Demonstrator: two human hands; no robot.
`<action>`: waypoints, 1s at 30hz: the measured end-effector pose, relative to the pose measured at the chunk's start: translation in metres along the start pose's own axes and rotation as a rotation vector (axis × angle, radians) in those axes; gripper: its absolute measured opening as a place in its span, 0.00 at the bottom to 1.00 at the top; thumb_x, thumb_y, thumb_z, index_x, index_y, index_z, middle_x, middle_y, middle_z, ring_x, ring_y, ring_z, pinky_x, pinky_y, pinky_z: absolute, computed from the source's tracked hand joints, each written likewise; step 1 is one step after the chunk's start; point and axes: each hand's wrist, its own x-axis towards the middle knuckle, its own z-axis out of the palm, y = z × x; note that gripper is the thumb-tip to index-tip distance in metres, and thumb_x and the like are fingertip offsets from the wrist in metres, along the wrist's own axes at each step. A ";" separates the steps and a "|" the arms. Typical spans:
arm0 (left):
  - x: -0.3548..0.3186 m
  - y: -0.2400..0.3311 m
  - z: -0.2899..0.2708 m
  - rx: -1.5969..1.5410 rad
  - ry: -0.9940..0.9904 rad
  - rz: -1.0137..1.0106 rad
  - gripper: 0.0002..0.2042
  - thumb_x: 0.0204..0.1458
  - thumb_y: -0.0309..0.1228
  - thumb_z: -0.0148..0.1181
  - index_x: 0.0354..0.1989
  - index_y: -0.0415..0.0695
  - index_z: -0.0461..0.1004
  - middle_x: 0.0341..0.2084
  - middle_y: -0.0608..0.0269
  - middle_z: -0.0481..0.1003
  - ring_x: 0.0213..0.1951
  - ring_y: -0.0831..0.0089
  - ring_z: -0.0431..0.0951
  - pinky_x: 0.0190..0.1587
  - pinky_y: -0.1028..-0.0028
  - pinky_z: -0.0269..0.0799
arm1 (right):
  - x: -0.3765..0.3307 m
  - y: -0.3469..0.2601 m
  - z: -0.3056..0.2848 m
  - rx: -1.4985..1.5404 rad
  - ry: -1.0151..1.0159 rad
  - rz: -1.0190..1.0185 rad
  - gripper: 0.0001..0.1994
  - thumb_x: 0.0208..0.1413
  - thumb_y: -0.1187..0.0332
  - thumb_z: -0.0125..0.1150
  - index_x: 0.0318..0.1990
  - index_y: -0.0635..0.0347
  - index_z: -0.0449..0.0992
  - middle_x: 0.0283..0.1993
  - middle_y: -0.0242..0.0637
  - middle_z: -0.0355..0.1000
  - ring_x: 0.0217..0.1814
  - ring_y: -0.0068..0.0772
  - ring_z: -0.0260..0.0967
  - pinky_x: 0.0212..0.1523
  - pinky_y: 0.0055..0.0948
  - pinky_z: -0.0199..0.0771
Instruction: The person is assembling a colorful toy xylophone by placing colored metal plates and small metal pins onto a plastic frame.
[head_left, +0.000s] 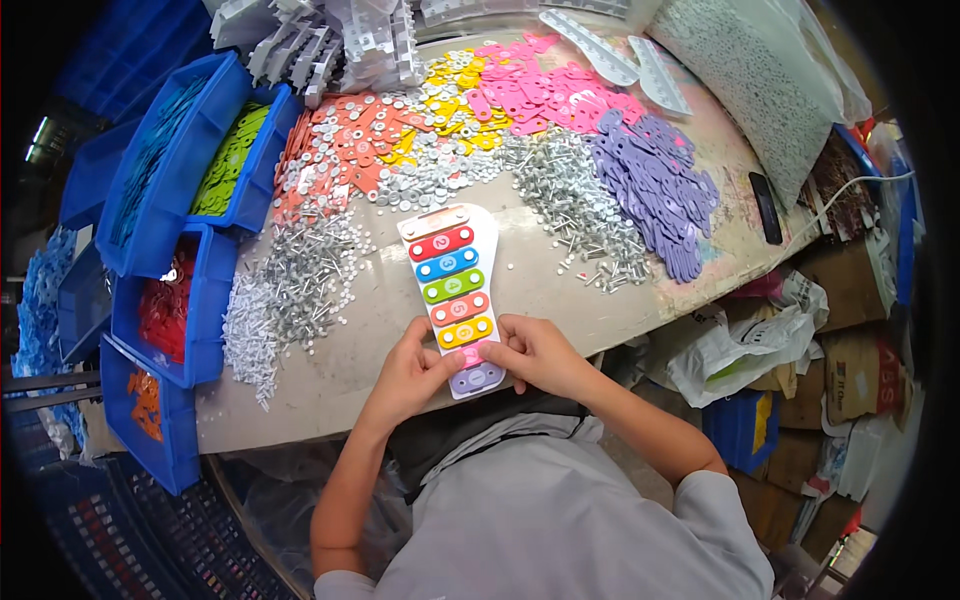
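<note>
White xylophone [453, 288], between left grip [408, 375], right grip [543, 354]

head | worn fisheye, left of pair | faces down across table [560, 310] | wide, fairly near

We see the flat pink bar [471, 356] partly hidden by left hand [408, 376] and right hand [538, 353]; beyond them, ridged white pieces [376, 45] cropped.
</note>
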 end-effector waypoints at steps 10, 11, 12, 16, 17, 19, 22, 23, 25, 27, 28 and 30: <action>-0.050 -0.018 -0.004 0.376 0.556 0.242 0.13 0.62 0.25 0.65 0.54 0.41 0.77 0.20 0.76 0.70 0.25 0.88 0.65 0.28 0.80 0.60 | 0.002 0.016 -0.107 -0.776 0.979 -0.481 0.07 0.66 0.74 0.57 0.47 0.63 0.79 0.47 0.46 0.78 0.50 0.49 0.75 0.53 0.39 0.73; -0.053 -0.023 -0.013 0.388 0.601 0.232 0.13 0.62 0.25 0.65 0.54 0.41 0.77 0.20 0.76 0.70 0.25 0.88 0.65 0.28 0.80 0.60 | -0.002 0.021 -0.127 -0.885 0.997 -0.448 0.08 0.66 0.76 0.55 0.48 0.62 0.79 0.49 0.46 0.76 0.55 0.50 0.71 0.57 0.40 0.70; -0.055 -0.032 -0.025 0.541 0.757 0.371 0.09 0.62 0.26 0.65 0.49 0.40 0.79 0.21 0.72 0.72 0.25 0.84 0.68 0.29 0.78 0.63 | -0.005 0.023 -0.142 -0.926 0.969 -0.443 0.09 0.66 0.76 0.55 0.49 0.63 0.79 0.49 0.46 0.76 0.55 0.49 0.71 0.57 0.40 0.70; -0.079 -0.019 -0.071 0.945 1.147 0.434 0.04 0.59 0.25 0.65 0.38 0.39 0.81 0.34 0.55 0.78 0.36 0.59 0.79 0.38 0.64 0.74 | -0.006 0.037 -0.167 -0.994 0.889 -0.409 0.08 0.66 0.77 0.56 0.50 0.66 0.77 0.47 0.47 0.75 0.51 0.49 0.72 0.56 0.38 0.69; -0.088 -0.019 -0.085 1.020 1.223 0.429 0.03 0.58 0.25 0.65 0.37 0.39 0.81 0.35 0.55 0.78 0.38 0.58 0.79 0.40 0.63 0.74 | -0.001 0.040 -0.169 -0.988 0.876 -0.424 0.08 0.66 0.77 0.56 0.50 0.66 0.77 0.47 0.47 0.75 0.51 0.49 0.72 0.56 0.38 0.69; -0.099 -0.019 -0.106 1.074 1.279 0.435 0.03 0.58 0.24 0.65 0.37 0.39 0.81 0.35 0.55 0.77 0.39 0.57 0.78 0.42 0.63 0.73 | 0.004 0.044 -0.170 -0.984 0.871 -0.479 0.08 0.65 0.77 0.57 0.49 0.67 0.77 0.46 0.46 0.75 0.50 0.49 0.72 0.55 0.38 0.69; -0.103 -0.023 -0.126 1.181 1.295 0.429 0.03 0.57 0.25 0.65 0.38 0.41 0.81 0.35 0.56 0.75 0.41 0.56 0.76 0.45 0.60 0.71 | 0.003 0.035 -0.167 -0.991 0.876 -0.486 0.07 0.64 0.77 0.59 0.47 0.67 0.77 0.45 0.46 0.75 0.49 0.49 0.72 0.55 0.39 0.70; -0.102 -0.024 -0.130 1.241 1.273 0.406 0.04 0.57 0.26 0.65 0.38 0.42 0.80 0.34 0.58 0.74 0.42 0.55 0.75 0.47 0.59 0.70 | 0.002 0.033 -0.166 -0.996 0.882 -0.479 0.07 0.64 0.77 0.59 0.47 0.67 0.77 0.45 0.46 0.75 0.49 0.49 0.72 0.55 0.39 0.70; -0.099 -0.030 -0.137 1.240 1.241 0.355 0.04 0.57 0.26 0.65 0.38 0.42 0.80 0.35 0.58 0.73 0.43 0.55 0.74 0.49 0.58 0.69 | 0.002 0.029 -0.165 -0.998 0.855 -0.476 0.06 0.63 0.77 0.60 0.45 0.67 0.77 0.44 0.47 0.75 0.49 0.49 0.72 0.54 0.39 0.70; -0.096 -0.031 -0.138 1.237 1.200 0.308 0.04 0.57 0.26 0.64 0.38 0.42 0.80 0.36 0.58 0.72 0.44 0.55 0.73 0.51 0.57 0.67 | 0.002 0.025 -0.159 -1.010 0.856 -0.494 0.06 0.62 0.77 0.61 0.44 0.67 0.77 0.43 0.47 0.75 0.48 0.49 0.72 0.53 0.39 0.70; -0.096 -0.030 -0.136 1.275 1.220 0.309 0.03 0.57 0.27 0.64 0.38 0.43 0.80 0.36 0.57 0.71 0.45 0.54 0.72 0.52 0.56 0.66 | 0.001 0.022 -0.157 -1.017 0.849 -0.521 0.05 0.61 0.77 0.61 0.43 0.67 0.77 0.42 0.47 0.75 0.47 0.49 0.72 0.53 0.39 0.70; -0.092 -0.029 -0.133 1.322 1.246 0.306 0.04 0.59 0.27 0.62 0.39 0.42 0.78 0.40 0.56 0.71 0.48 0.53 0.72 0.55 0.55 0.64 | 0.000 0.022 -0.159 -1.041 0.849 -0.506 0.05 0.61 0.77 0.61 0.43 0.67 0.77 0.42 0.46 0.75 0.47 0.49 0.72 0.52 0.38 0.70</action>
